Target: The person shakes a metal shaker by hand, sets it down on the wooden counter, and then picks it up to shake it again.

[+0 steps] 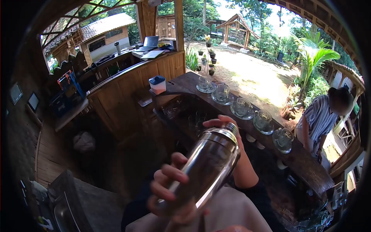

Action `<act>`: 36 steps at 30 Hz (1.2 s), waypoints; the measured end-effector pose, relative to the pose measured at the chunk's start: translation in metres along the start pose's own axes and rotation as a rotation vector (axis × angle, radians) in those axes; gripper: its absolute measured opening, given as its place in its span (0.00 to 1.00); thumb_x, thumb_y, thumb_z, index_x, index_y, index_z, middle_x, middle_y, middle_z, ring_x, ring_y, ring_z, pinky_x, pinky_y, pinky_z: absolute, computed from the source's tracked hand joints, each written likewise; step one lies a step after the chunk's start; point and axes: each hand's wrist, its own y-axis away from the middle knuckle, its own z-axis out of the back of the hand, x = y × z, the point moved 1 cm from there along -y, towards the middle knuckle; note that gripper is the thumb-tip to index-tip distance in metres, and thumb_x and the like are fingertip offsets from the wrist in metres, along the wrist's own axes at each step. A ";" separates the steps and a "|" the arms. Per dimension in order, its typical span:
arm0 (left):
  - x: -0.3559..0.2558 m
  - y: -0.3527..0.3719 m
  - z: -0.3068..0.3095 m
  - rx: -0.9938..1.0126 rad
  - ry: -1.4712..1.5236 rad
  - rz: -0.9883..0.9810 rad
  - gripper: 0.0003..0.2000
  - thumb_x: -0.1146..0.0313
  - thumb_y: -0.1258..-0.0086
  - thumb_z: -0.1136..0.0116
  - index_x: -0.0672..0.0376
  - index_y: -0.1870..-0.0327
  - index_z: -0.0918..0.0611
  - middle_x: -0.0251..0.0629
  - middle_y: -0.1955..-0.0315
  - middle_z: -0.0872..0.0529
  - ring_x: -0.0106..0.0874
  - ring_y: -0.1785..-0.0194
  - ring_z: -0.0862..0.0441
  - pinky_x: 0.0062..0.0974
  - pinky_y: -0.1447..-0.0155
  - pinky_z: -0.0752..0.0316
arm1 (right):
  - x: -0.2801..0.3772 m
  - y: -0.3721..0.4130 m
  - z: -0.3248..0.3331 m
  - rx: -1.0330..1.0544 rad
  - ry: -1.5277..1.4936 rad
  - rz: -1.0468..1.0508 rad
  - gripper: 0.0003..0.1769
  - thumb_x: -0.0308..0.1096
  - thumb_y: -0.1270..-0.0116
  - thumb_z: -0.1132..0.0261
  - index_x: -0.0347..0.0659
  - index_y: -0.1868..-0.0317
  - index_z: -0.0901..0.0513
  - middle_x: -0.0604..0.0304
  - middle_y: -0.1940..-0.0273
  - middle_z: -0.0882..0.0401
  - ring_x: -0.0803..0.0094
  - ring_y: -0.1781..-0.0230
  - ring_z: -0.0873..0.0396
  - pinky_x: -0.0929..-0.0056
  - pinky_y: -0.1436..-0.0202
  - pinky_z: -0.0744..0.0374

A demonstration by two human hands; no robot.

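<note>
At the near centre of the view, the left hand (170, 185) is closed around the lower body of a steel shaker (210, 162), fingers wrapped over its near side; the right hand (217, 121) is closed over the far, capped end, fingertips curled across the top. The shaker lies tilted between both hands, cap up and to the far right, base down and near; it is clear of every surface.

Handling, as a judgement: the polished metal wall is probably rigid and slippery, more so if wet or cold; weight depends on the contents, which cannot be seen. The secure hold is likely the one shown: one palm round the body, the other pressing on the cap so the joint stays together.

Beyond the hands, a dark wooden counter (305, 162) curves from far centre to near right; a row of five glass cups on saucers (242, 107) stands along it, fragile and just past the cap end of the shaker. A white tub with a blue lid (157, 84) sits at the far left end of the counter; a laptop (150, 41) rests on a farther bar. A person in a striped shirt (319, 120) stands outside the counter at right; a metal sink (65, 212) lies at near left.
</note>
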 end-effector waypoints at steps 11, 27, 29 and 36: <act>0.003 0.009 -0.003 -0.147 -0.201 -0.281 0.47 0.58 0.53 0.24 0.48 0.33 0.43 0.34 0.43 0.34 0.33 0.35 0.36 0.37 0.32 0.41 | 0.018 -0.013 -0.041 0.066 0.473 -0.063 0.27 0.51 0.26 0.58 0.37 0.40 0.35 0.48 0.44 0.26 0.65 0.45 0.26 0.67 0.41 0.29; 0.026 0.010 0.013 0.211 -0.284 -0.135 0.43 0.59 0.59 0.21 0.55 0.39 0.34 0.35 0.46 0.29 0.35 0.41 0.30 0.37 0.35 0.39 | 0.001 -0.001 -0.023 -0.291 0.284 0.104 0.23 0.41 0.26 0.53 0.30 0.41 0.32 0.47 0.47 0.24 0.63 0.51 0.21 0.66 0.46 0.25; 0.030 0.010 0.010 0.186 -0.253 -0.174 0.43 0.59 0.59 0.21 0.54 0.39 0.34 0.34 0.45 0.30 0.36 0.39 0.32 0.40 0.34 0.40 | 0.018 -0.006 -0.046 -0.069 0.472 0.277 0.25 0.44 0.25 0.55 0.31 0.40 0.31 0.47 0.47 0.25 0.65 0.50 0.23 0.68 0.45 0.27; 0.090 0.033 0.022 0.201 -0.264 0.240 0.34 0.65 0.53 0.24 0.49 0.45 0.34 0.43 0.46 0.26 0.44 0.38 0.30 0.50 0.35 0.38 | -0.028 0.016 0.065 -0.609 0.193 0.000 0.27 0.44 0.27 0.51 0.34 0.36 0.34 0.53 0.45 0.26 0.67 0.45 0.26 0.68 0.43 0.27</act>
